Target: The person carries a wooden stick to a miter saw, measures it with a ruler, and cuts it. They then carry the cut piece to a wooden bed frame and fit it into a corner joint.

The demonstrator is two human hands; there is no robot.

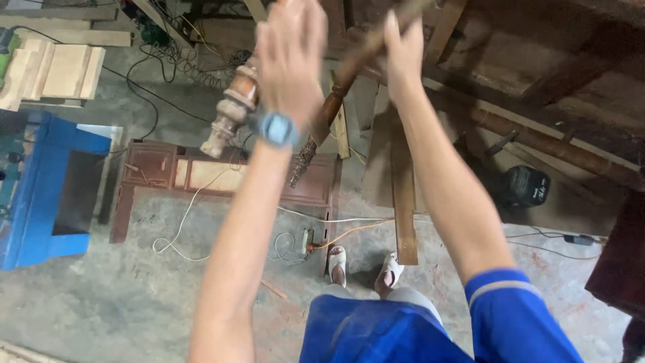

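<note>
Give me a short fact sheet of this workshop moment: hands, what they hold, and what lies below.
left hand: raised, on a turned wooden leg; exact grip hidden
right hand: wrapped round a long dark wooden piece
wrist: blue watch on the left arm
floor below: carved brown cabinet frame, white cable, dark plank
left side: blue machine, pale wood blocks

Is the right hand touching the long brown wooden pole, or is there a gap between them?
Touching. The head view shows the right hand wrapped around the long wooden pole, its fingers closed on the shaft with no gap visible.
</note>
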